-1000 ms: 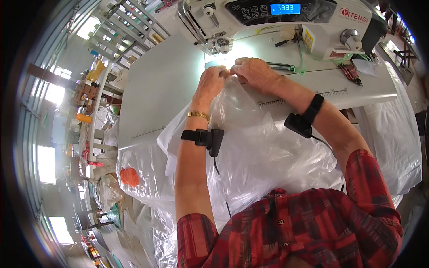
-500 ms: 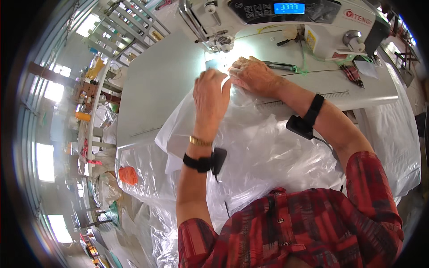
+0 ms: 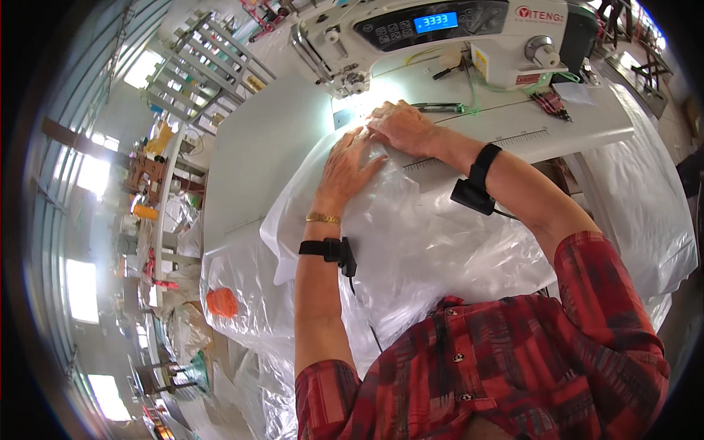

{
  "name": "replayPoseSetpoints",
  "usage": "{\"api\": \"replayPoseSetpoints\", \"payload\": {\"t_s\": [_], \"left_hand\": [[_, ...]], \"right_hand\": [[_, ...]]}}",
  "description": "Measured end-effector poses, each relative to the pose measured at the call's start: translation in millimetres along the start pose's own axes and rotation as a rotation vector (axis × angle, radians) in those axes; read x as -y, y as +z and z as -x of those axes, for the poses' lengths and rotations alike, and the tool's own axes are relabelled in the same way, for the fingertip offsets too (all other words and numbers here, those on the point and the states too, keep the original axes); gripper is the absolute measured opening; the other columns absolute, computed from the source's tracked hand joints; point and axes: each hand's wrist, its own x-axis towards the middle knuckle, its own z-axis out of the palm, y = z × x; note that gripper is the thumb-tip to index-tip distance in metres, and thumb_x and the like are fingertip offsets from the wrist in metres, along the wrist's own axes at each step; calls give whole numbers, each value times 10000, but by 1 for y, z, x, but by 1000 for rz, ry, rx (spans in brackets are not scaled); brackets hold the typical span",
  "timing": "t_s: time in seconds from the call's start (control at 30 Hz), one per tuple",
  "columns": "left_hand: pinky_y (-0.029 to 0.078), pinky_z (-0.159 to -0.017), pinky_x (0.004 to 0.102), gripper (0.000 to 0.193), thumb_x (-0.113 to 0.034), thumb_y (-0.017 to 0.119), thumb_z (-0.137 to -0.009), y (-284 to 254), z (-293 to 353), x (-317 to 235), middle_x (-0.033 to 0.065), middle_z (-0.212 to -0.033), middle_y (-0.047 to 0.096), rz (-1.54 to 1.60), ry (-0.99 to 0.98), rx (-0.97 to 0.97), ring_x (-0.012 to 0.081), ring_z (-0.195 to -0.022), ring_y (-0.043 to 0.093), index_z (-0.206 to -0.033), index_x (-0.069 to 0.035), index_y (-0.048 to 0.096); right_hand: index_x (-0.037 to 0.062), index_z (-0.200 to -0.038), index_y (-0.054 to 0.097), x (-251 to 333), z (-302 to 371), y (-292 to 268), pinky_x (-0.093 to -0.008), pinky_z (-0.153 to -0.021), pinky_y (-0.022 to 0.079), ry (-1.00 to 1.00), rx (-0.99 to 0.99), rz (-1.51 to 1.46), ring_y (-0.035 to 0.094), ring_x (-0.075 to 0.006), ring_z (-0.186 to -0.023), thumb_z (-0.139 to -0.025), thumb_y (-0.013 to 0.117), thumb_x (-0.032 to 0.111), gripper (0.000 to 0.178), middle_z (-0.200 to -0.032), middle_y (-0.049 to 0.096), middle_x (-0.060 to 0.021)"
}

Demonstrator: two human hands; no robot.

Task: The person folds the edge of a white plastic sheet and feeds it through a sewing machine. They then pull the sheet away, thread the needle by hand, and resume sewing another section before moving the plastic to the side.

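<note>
A large translucent white plastic sheet runs from under the sewing machine's needle area, over the table's front edge and down toward my lap. My left hand lies on the sheet, fingers stretched forward and thumb held apart. Just right of the needle, my right hand has its fingers bent and pressed together on the sheet's edge; its fingertips are partly lost in the lamp's glare. The two hands nearly touch at their fingertips. Above them is the sewing machine, its presser area overexposed.
A slim dark tool lies right of my right hand, near green thread. A dark red checked cloth piece sits farther right on the sewing table. An orange bundle rests on plastic at the left. A cluttered shelf stands beyond.
My left hand has flattened, its thumb swinging out to the right. My right hand stays at the sheet's edge. The whole view has shifted slightly, with the machine now farther left.
</note>
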Motion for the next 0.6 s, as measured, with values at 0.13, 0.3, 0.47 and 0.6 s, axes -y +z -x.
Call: {"api": "replayPoseSetpoints", "payload": {"t_s": [0.13, 0.3, 0.47, 0.6], "left_hand": [[385, -1022, 404, 574, -355, 656, -815, -2, -5, 12, 185, -1307, 502, 16, 42, 14, 340, -1213, 472, -1259, -13, 535], [402, -1009, 404, 560, -264, 687, -787, -3, -6, 19, 181, -1294, 511, 4, 29, -3, 342, -1200, 484, -1263, -16, 526], [403, -1007, 407, 564, -234, 693, -782, -4, -13, 20, 187, -1297, 502, -1, 54, 40, 350, -1200, 482, -1274, -27, 511], [408, -997, 416, 556, -222, 692, -784, -8, -12, 18, 188, -1285, 501, 9, 16, 51, 356, -1192, 485, -1276, -37, 510]], "right_hand": [[85, -969, 628, -2, -1, 3, -430, -891, 406, 23, -17, -13, 535, -253, -1065, -892, 542, 331, 272, -1032, 594, -56], [100, -992, 646, 0, -2, 6, -417, -900, 402, 33, -3, 16, 523, -248, -1077, -896, 526, 350, 293, -1064, 590, -50], [81, -1035, 647, -7, 3, 6, -397, -902, 396, 23, -65, -27, 523, -241, -1047, -885, 564, 309, 285, -1087, 596, -55], [65, -1004, 647, -3, 3, 7, -390, -907, 384, 24, -81, -87, 509, -233, -1063, -871, 574, 291, 273, -1084, 587, -63]]}}
